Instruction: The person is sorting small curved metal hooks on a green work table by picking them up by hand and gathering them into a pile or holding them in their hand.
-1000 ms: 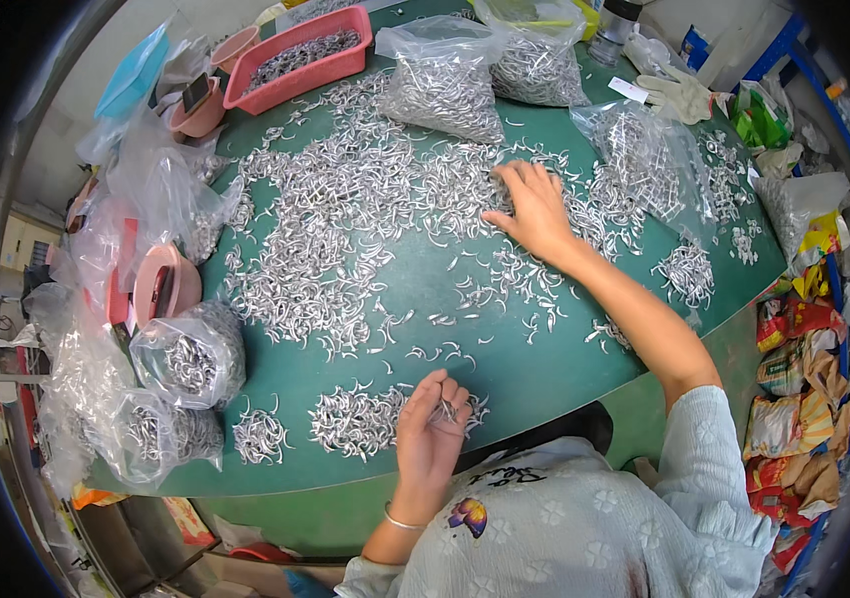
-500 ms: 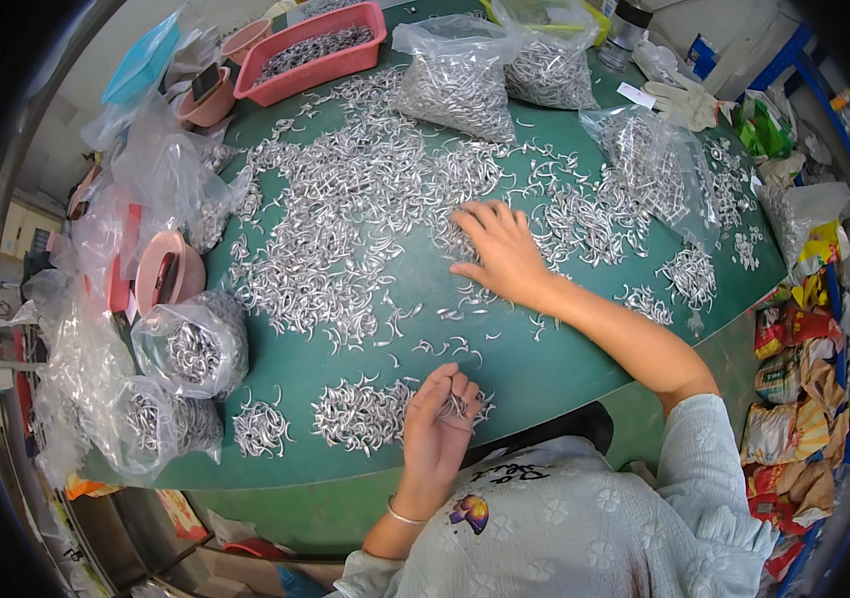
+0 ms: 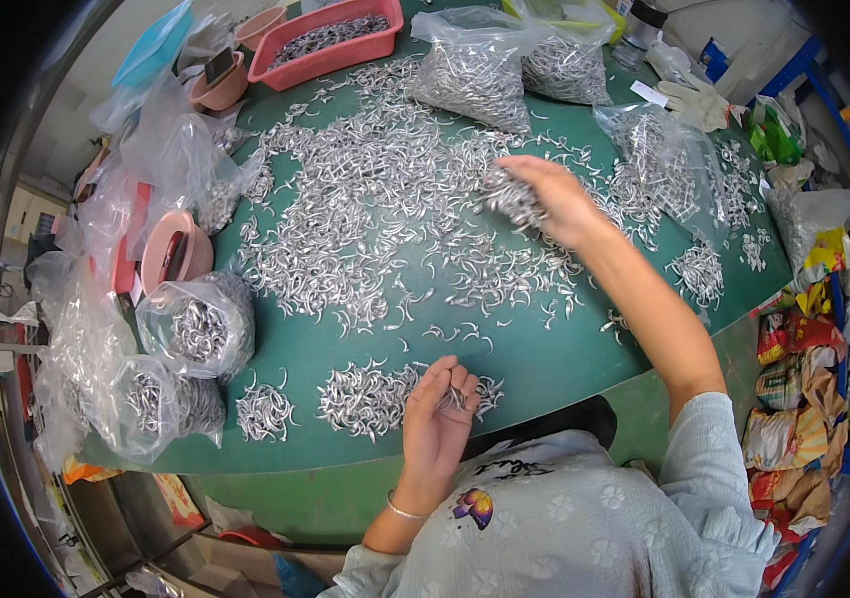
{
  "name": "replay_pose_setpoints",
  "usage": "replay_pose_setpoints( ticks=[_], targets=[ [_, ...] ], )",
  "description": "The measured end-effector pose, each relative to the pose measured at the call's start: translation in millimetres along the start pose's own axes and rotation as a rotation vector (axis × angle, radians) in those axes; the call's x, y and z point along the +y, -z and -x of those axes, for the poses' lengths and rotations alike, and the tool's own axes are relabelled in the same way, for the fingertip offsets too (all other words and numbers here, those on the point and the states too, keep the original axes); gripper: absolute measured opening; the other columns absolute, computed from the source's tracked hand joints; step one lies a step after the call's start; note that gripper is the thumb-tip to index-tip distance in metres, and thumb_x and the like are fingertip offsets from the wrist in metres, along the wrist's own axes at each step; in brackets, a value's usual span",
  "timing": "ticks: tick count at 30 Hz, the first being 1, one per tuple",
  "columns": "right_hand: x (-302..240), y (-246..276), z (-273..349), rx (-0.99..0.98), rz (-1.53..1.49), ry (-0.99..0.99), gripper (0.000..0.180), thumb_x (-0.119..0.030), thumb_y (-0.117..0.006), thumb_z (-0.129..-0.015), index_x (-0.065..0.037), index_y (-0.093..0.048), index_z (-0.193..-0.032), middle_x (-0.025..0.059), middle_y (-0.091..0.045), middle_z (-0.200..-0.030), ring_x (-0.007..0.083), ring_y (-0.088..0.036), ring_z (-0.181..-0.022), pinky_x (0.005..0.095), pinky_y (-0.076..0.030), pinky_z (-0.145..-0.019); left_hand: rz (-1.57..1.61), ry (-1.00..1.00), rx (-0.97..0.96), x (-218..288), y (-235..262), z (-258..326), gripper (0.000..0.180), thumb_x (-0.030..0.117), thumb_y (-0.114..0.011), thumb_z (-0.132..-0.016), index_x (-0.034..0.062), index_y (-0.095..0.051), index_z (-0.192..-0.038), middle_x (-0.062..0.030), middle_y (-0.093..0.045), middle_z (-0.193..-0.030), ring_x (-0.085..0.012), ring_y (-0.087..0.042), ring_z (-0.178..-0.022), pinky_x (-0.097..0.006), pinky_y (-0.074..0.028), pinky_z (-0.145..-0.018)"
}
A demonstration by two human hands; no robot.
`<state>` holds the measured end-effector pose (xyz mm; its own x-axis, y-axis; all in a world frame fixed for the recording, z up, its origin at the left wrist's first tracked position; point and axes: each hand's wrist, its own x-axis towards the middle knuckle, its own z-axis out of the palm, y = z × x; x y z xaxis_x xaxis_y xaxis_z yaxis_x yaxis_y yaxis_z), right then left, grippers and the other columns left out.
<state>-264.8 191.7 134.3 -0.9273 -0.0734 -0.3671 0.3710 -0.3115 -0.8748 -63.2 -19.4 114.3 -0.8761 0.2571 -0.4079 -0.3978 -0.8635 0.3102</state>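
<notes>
A green table (image 3: 564, 354) is strewn with several small curved silver metal pieces (image 3: 365, 209). My right hand (image 3: 556, 199) is raised over the middle of the spread and is shut on a handful of these pieces (image 3: 511, 196). My left hand (image 3: 437, 419) rests at the near edge, fingers pinched on a few pieces, beside a small sorted heap (image 3: 370, 397). Another small heap (image 3: 265, 411) lies further left.
Clear plastic bags of the same pieces sit at the left (image 3: 195, 329) and at the back (image 3: 475, 75). A red tray (image 3: 330, 40), pink bowls (image 3: 170, 254), a white glove (image 3: 694, 100) and packets at the right edge (image 3: 794, 399) ring the table.
My right hand swept back from the far right of the spread toward the middle and lifted with a handful of pieces. My left hand stayed at the near heap.
</notes>
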Motion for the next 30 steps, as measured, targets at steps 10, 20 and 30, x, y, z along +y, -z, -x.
replay_pose_setpoints(
  ticks=[10, 20, 30],
  targets=[
    [-33, 50, -1, 0.052, 0.742, 0.361, 0.031, -0.018, -0.055, -0.094, 0.000, -0.058, -0.119, 0.0101, -0.063, -0.115, 0.0197, -0.057, -0.109, 0.0326, -0.042, -0.097, 0.006, 0.042, -0.034, -3, -3, -15, 0.021, 0.009, -0.052, -0.093, 0.0002, -0.053, -0.112, -0.0043, -0.051, -0.087, -0.0170, -0.049, -0.083, -0.028, -0.043, -0.070],
    [36, 47, -131, -0.208, 1.574, 1.026, 0.043, -0.028, -0.060, -0.091, -0.001, -0.057, -0.124, 0.0220, -0.058, -0.121, 0.0337, -0.055, -0.111, 0.0421, -0.043, -0.096, -0.248, -0.012, -0.133, -54, -59, -78, 0.024, 0.018, -0.050, -0.094, 0.0013, -0.056, -0.110, -0.0056, -0.055, -0.092, -0.0172, -0.052, -0.089, -0.031, -0.044, -0.079],
    [75, -29, -51, -0.304, 1.436, 1.163, 0.033, -0.022, -0.058, -0.092, 0.000, -0.058, -0.116, 0.0185, -0.061, -0.109, 0.0299, -0.059, -0.095, 0.0393, -0.047, -0.082, -0.248, -0.274, -0.142, -29, -126, -165, 0.032, 0.029, -0.040, -0.096, 0.0004, -0.054, -0.103, -0.0090, -0.054, -0.092, -0.0196, -0.049, -0.088, -0.034, -0.042, -0.082]
  ],
)
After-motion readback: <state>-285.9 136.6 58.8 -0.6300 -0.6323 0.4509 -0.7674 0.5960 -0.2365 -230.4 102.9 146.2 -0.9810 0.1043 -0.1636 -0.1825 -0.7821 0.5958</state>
